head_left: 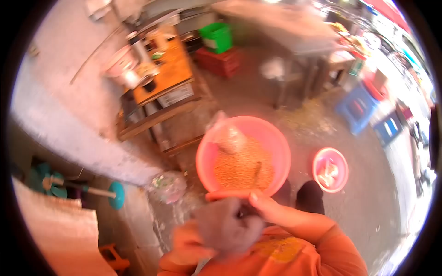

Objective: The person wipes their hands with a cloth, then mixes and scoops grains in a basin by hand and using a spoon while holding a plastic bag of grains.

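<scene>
In front of my chest hangs a dark brown piece of cloth (228, 225), blurred by motion. My right hand (246, 198) grips its upper edge, thumb raised and fingers reaching across it. My left hand (189, 234) is at the cloth's left side, smeared, its fingers hidden. Just beyond the hands, a large pink basin (281, 170) holds a heap of orange-yellow grains or kernels (239, 168). A clear plastic bag (232, 138) lies on the heap, and a dark, thin, handle-like thing (257, 175) stands in it.
A small pink basin (345, 170) with pale pieces sits right of my foot. Left of the big basin are a clear bag (168, 186) and a cluttered wooden table (172, 69). Further off stand a green bin (216, 37) on a red crate (221, 63) and a blue stool (357, 110).
</scene>
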Demonstrator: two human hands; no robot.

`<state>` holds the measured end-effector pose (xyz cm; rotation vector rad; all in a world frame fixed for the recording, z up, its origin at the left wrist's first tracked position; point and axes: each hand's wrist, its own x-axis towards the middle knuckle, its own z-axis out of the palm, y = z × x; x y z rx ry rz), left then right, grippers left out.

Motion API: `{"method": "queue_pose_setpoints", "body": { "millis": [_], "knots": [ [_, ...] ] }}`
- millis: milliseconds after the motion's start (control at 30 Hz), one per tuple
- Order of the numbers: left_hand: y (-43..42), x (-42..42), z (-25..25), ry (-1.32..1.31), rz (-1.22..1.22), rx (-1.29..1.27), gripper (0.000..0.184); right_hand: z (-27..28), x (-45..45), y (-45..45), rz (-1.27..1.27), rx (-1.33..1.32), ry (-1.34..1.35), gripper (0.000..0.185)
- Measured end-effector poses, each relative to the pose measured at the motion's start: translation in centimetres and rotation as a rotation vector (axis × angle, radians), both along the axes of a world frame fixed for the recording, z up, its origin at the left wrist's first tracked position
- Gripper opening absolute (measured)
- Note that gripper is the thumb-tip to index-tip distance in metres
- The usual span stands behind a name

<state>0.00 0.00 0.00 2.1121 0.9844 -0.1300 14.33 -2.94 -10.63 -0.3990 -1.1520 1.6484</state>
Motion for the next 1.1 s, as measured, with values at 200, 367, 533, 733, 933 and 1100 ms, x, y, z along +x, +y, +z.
{"method": "queue_pose_setpoints", "body": {
  "millis": [200, 367, 533, 733, 933, 1100],
  "knots": [
    [-4.6, 11.8, -6.1, -0.984, -0.795, 0.377, 0.049, 2.0, 4.5, -4.2, -0.704, 0.062, 0.702, 0.067],
    [-7.4, 17.4, -8.2, -1.182, -0.722, 0.321, 0.073, 2.2, 9.8, -9.9, -1.31, 0.085, 0.217, 0.073],
    [-6.7, 19.5, -8.0, -1.395, -0.572, 0.002, 0.087, 3.2, 10.1, -11.0, -1.4, 0.226, -0.205, 0.08],
    [-3.8, 19.0, -9.0, -1.449, -0.62, -0.016, 0.086, 5.8, 10.7, -10.9, -1.253, 0.477, -0.462, 0.096],
    [-3.6, 18.2, -10.4, -1.381, -0.471, -0.127, 0.083, 8.1, 14.0, -10.5, -1.182, 0.744, -0.953, 0.086],
    [-4.1, 18.6, -11.7, -1.337, -0.343, -0.222, 0.08, 6.3, 12.3, -10.1, -1.318, 0.628, -0.837, 0.09]
  ]
}}
